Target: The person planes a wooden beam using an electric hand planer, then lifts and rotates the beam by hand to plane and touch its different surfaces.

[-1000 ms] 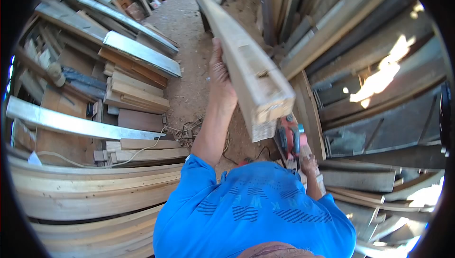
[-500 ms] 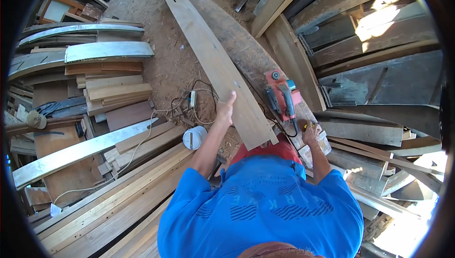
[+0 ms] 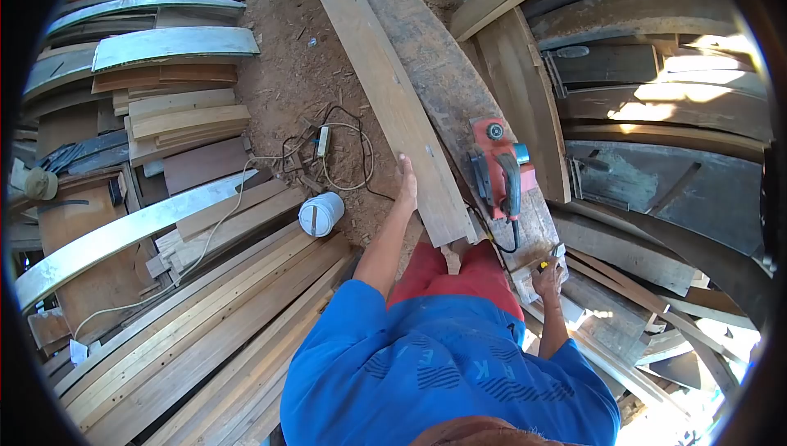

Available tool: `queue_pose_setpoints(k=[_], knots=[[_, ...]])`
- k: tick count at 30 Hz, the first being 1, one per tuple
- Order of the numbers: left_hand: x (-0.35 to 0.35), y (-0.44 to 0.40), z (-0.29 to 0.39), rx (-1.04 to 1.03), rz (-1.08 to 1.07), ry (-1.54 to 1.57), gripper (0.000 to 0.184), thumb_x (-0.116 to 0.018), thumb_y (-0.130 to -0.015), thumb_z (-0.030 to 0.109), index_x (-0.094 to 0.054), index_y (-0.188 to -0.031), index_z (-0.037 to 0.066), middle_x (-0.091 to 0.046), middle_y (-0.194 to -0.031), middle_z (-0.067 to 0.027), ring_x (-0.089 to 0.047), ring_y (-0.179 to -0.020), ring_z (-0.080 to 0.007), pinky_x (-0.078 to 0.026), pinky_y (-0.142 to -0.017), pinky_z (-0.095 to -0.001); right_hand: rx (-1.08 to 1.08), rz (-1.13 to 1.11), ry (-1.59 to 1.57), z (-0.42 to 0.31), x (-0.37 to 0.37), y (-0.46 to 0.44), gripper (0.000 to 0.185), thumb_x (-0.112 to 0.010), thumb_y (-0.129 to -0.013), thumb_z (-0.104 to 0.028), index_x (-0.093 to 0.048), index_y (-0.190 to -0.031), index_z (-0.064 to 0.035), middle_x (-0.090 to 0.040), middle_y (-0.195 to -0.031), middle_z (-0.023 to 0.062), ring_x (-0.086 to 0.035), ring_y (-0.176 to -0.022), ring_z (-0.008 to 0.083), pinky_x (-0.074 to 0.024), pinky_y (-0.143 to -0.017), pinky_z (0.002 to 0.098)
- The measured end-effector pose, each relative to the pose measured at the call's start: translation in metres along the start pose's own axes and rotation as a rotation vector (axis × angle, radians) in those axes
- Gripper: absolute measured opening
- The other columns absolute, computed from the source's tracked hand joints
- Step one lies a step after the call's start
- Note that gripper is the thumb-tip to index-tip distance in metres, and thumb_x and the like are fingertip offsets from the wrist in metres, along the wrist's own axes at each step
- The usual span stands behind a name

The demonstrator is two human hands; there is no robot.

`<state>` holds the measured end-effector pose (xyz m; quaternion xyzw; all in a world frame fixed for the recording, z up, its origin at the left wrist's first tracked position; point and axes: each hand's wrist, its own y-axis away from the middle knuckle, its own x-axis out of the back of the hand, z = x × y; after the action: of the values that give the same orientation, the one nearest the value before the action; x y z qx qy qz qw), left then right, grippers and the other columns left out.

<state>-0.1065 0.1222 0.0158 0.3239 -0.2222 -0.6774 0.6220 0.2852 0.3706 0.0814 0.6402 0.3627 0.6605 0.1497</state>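
Note:
A long wooden plank (image 3: 385,93) lies at a slant in front of me, with dark holes near its far end. My left hand (image 3: 407,188) holds its left edge near the close end; the thumb shows and the other fingers are hidden. At the right, my right hand (image 3: 548,279) is closed around a small tool with a yellow and dark part (image 3: 543,266), whose kind I cannot make out. Just ahead of that hand, a red electric planer (image 3: 497,169) rests on the worn workbench board (image 3: 447,69), its cord trailing toward me.
On the ground to the left are a white bucket (image 3: 320,214) and a power strip (image 3: 324,142) with tangled cords. Stacked boards (image 3: 188,122) line the left side, and long planks (image 3: 205,323) lie nearer. More timber (image 3: 656,151) leans at the right.
The plank's near end now sits farther from my body and turned steeper in view. My left hand remains at its edge. The right hand stays closed beside the board, with the yellow-marked tool showing more clearly.

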Motion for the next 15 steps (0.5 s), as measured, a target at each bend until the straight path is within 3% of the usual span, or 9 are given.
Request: queue_pose_setpoints(k=[4,6,9,11,14,15], knots=[[-0.003,-0.009,-0.008,0.045,0.065,-0.003,0.087,-0.041,-0.097,0.072,-0.029,-0.155,0.008,-0.047,-0.148,-0.0167,-0.052,-0.132,-0.0326,-0.048,-0.106,-0.0529,0.001,-0.196,0.137,-0.012,0.022,-0.026,0.06,-0.073,-0.082,-0.03,-0.045,-0.132,-0.0129,-0.056,-0.128,0.0307,-0.056,-0.121,0.0457,-0.0453,-0.104,0.0525],[-0.004,0.002,0.002,0.002,-0.016,0.038,0.09,-0.047,-0.095,0.072,-0.031,-0.154,0.005,-0.049,-0.147,-0.017,-0.053,-0.131,-0.0323,-0.048,-0.105,-0.0514,0.016,-0.114,0.131,-0.001,0.011,-0.032,0.063,-0.074,-0.081,-0.032,-0.045,-0.134,-0.0127,-0.055,-0.13,0.0308,-0.055,-0.122,0.046,-0.0454,-0.104,0.0521],[0.005,-0.013,-0.017,-0.075,0.189,-0.292,0.107,-0.068,-0.083,0.071,-0.036,-0.144,-0.011,-0.056,-0.136,-0.0261,-0.059,-0.123,-0.0361,-0.049,-0.104,-0.0457,-0.008,-0.12,0.181,0.004,0.011,-0.035,0.069,-0.072,-0.083,-0.036,-0.041,-0.14,-0.0121,-0.05,-0.137,0.0301,-0.052,-0.125,0.0467,-0.0429,-0.106,0.0538],[-0.002,0.006,-0.002,-0.109,0.172,-0.343,0.107,-0.077,-0.079,0.063,-0.036,-0.141,-0.014,-0.056,-0.135,-0.0286,-0.06,-0.122,-0.0371,-0.048,-0.103,-0.0438,-0.071,-0.178,0.209,-0.01,0.021,-0.027,0.075,-0.068,-0.084,-0.035,-0.036,-0.148,-0.0126,-0.042,-0.145,0.0326,-0.047,-0.132,0.048,-0.0388,-0.11,0.054],[-0.013,0.012,0.006,-0.148,0.244,-0.488,0.107,-0.086,-0.075,0.053,-0.036,-0.14,-0.017,-0.056,-0.134,-0.0321,-0.06,-0.122,-0.0386,-0.048,-0.104,-0.0431,-0.038,-0.011,0.347,-0.085,0.064,0.007,0.073,-0.067,-0.087,-0.035,-0.038,-0.149,-0.0099,-0.043,-0.147,0.0296,-0.046,-0.133,0.0458,-0.0372,-0.111,0.0528],[-0.012,0.013,0.005,-0.153,0.288,-0.554,0.107,-0.087,-0.074,0.05,-0.036,-0.139,-0.017,-0.055,-0.133,-0.0332,-0.059,-0.122,-0.0391,-0.047,-0.104,-0.0432,0.167,0.056,0.214,-0.097,0.073,0.005,0.071,-0.067,-0.088,-0.033,-0.038,-0.148,-0.0075,-0.044,-0.146,0.0286,-0.047,-0.133,0.0442,-0.0387,-0.11,0.0517]])
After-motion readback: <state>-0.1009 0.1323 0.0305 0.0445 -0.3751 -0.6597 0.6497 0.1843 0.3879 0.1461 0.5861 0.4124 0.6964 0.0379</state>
